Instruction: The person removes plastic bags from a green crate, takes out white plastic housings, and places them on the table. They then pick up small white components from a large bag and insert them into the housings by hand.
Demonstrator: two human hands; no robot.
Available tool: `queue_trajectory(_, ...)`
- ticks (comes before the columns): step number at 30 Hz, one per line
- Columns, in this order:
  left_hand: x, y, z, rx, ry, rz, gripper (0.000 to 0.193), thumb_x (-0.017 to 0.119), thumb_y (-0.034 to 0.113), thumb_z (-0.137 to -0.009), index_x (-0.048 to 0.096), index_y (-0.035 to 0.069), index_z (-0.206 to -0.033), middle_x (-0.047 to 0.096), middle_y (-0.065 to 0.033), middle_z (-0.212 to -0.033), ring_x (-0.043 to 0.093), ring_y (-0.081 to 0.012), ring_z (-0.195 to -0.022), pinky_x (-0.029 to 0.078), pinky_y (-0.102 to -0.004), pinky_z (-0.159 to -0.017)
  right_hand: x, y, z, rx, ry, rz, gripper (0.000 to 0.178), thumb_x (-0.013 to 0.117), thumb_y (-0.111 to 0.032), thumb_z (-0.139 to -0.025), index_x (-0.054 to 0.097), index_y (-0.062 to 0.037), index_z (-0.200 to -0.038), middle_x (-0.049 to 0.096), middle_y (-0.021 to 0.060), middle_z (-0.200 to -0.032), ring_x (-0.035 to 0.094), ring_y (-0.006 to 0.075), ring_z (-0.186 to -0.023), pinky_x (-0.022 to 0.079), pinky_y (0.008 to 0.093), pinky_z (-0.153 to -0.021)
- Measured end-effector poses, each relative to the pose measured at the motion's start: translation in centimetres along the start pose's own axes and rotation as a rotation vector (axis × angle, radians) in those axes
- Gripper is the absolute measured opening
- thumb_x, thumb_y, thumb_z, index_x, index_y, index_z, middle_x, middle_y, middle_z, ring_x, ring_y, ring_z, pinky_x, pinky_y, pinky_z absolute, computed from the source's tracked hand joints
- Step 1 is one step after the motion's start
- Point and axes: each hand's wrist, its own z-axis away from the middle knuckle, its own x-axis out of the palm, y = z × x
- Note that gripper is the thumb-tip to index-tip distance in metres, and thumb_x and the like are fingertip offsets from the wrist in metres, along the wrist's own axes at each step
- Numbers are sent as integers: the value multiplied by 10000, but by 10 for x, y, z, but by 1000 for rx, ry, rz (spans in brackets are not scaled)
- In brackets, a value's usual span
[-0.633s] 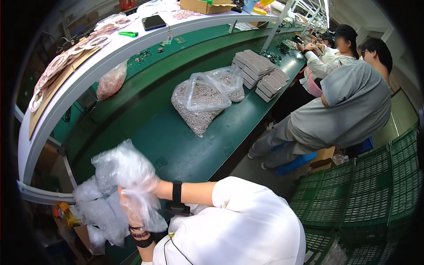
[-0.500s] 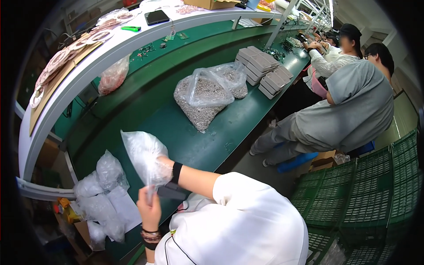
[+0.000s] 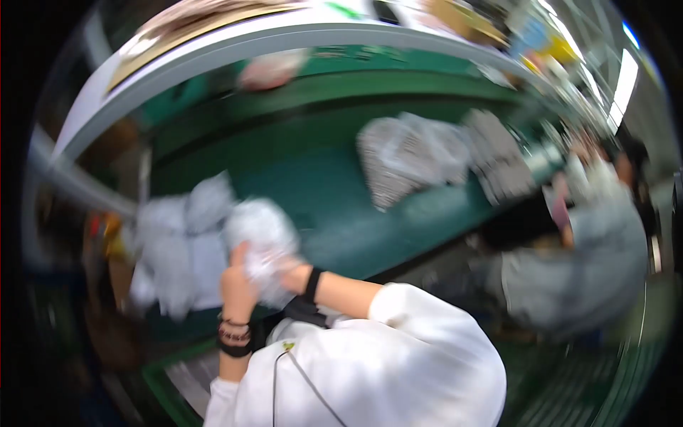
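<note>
Between my hands a clear plastic bag (image 3: 265, 226), puffed out and whitish, is held up over the near edge of the green workbench. My left hand (image 3: 239, 286) is closed on the near, gathered part of the bag. From the other side my right hand (image 3: 290, 276) grips the same part, its fingers smeared by motion and partly covered by the film. What the bag contains, if anything, cannot be made out. Right beside it on the left lie several puffed clear plastic bags (image 3: 171, 245).
Farther along the green bench (image 3: 327, 235) rest clear bags of small greyish pieces (image 3: 388, 156) and stacked grey trays (image 3: 496, 156). A white shelf (image 3: 213, 43) curves over the bench. A person in grey (image 3: 605, 263) is at the right. A green crate (image 3: 160, 373) sits below.
The view has swung left and blurred, so the bench things appear farther right. My two hands have come closer together on the plastic bag, which now looks more bunched and rounded.
</note>
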Motion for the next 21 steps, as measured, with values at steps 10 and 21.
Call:
queue_trajectory(10, -22, 5, 8, -168, 127, -38, 367, 618, 144, -678, 543, 152, -1038, 577, -80, -611, 571, -269, -536, 438, -348, -471, 14, -24, 16, -80, -133, 349, 406, 431, -330, -875, 441, -64, -1182, 522, 93, -1122, 521, 218, -1001, 444, 346, -857)
queue_trajectory(21, 1, -45, 17, -348, 340, -155, 214, 604, 147, -660, 565, 163, -870, 580, -63, -578, 585, -253, -541, 443, -359, -469, -6, 9, -15, 363, -374, -282, 207, 477, -93, -832, 519, -66, -1033, 563, 64, -1000, 533, 191, -937, 437, 314, -845)
